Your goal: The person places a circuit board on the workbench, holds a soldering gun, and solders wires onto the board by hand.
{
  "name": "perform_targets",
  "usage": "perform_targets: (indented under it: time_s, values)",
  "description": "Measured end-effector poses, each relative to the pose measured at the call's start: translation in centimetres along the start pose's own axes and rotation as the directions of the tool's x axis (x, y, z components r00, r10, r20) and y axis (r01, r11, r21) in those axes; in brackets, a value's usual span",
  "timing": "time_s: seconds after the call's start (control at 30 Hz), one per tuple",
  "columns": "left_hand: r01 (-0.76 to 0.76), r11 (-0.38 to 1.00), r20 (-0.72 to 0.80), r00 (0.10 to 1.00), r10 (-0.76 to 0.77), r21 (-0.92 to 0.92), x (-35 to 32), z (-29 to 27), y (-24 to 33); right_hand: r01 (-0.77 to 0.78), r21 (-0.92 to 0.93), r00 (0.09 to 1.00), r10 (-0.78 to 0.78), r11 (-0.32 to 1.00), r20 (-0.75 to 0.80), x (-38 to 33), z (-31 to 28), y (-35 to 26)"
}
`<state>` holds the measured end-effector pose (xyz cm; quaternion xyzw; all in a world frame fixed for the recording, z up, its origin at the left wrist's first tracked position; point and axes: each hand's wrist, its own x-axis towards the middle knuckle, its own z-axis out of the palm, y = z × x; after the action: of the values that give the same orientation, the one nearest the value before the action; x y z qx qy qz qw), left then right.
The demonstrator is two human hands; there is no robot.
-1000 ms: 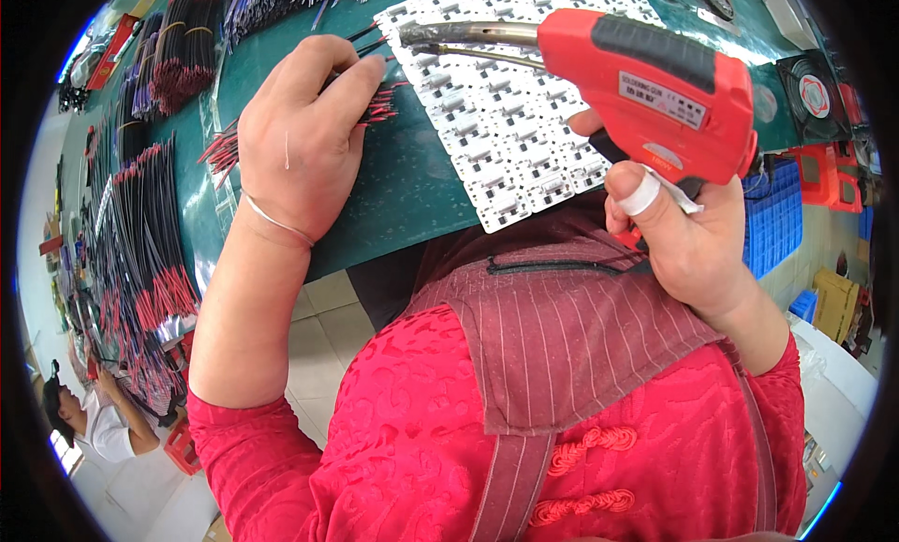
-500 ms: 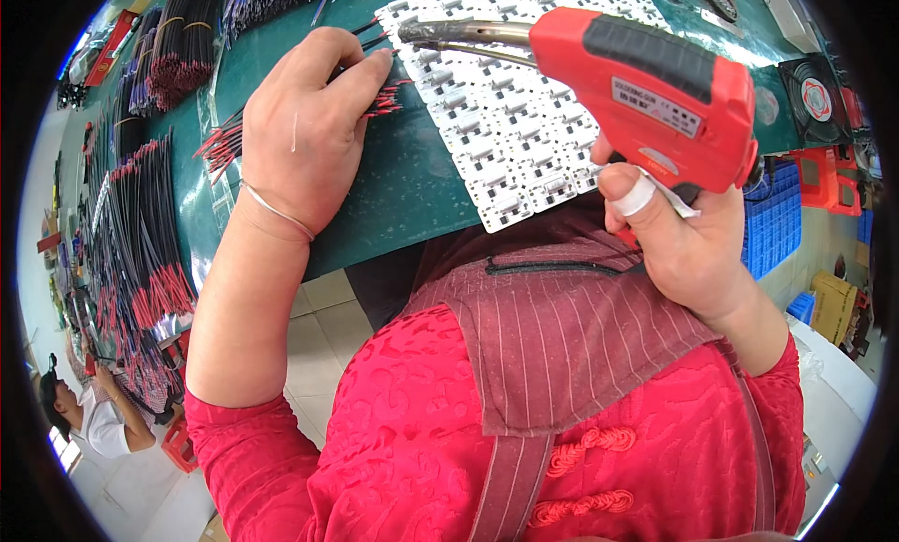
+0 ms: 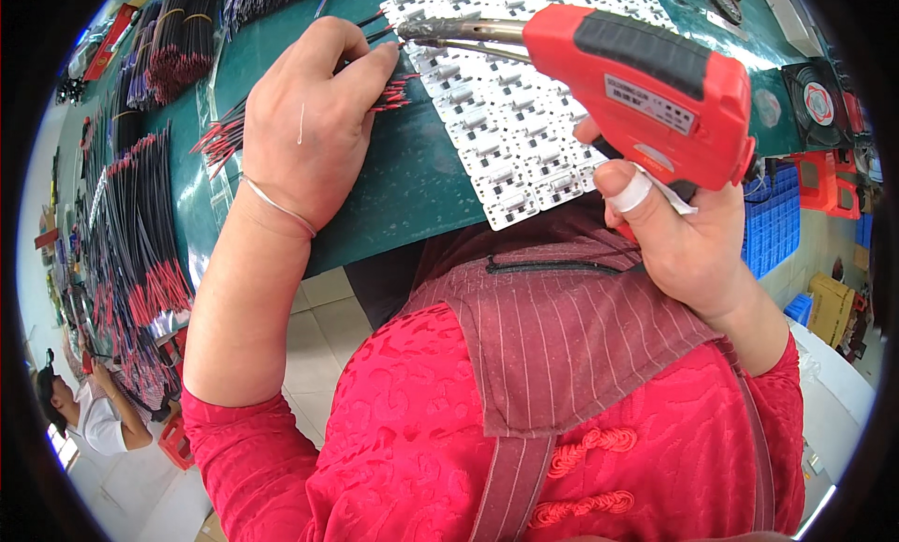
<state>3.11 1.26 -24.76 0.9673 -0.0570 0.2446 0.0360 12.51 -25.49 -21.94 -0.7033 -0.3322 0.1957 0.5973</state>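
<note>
My right hand is wrapped round the grip of a red and black soldering gun, a white strip of tape on its thumb. The gun's metal tip reaches left to the upper left edge of a white panel of small circuit boards. Against that same edge, my left hand is closed on a bundle of thin black wires with red ends, which sticks out on both sides of the palm. Two wire ends poke past its fingers toward the gun's tip. Whether tip and wire touch, I cannot tell.
Thick bundles of dark wires lie at the far left of the green table, with more red-ended wires along its left side. A small fan stands at right, above a blue crate. Another person is at lower left.
The soldering gun has shifted slightly left and down. The board panel has slid a little to the right, and my left hand has moved slightly right, still closed on the wires.
</note>
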Motion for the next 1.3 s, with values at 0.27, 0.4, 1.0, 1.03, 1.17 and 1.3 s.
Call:
perform_targets:
  time_s: [0.27, 0.4, 1.0, 1.03, 1.17, 1.3]
  values:
    - [0.012, 1.000, 0.015, 1.000, -0.012, 0.009, -0.1, 0.1, 0.0, -0.012, -0.085, 0.998, 0.017, 0.996, 0.055, -0.1, 0.1, -0.1]
    - [0.011, 1.000, 0.009, 1.000, -0.012, 0.004, -0.1, 0.2, -0.1, -0.063, -0.134, 0.997, 0.070, 0.989, 0.044, -0.4, 0.0, -0.1]
    - [0.029, 0.999, -0.021, 0.999, -0.029, 0.030, 0.3, 0.0, 0.2, 0.044, -0.056, 0.998, -0.042, 0.997, 0.037, -0.6, -0.8, 0.2]
    - [0.021, 1.000, -0.030, 0.999, -0.020, 0.014, 0.4, 0.0, 0.0, -0.003, -0.060, 0.999, 0.006, 0.998, 0.043, -0.6, -0.8, 0.0]
    - [0.084, 0.991, -0.011, 0.996, -0.086, -0.104, 0.4, 0.0, -0.7, 0.050, -0.085, 0.998, -0.046, 0.995, 0.047, -0.7, -0.7, 0.5]
    - [0.066, 0.990, -0.017, 0.998, -0.068, -0.123, 0.3, 0.0, -1.0, 0.016, -0.070, 0.999, -0.014, 0.997, 0.034, -0.6, -0.6, 0.3]
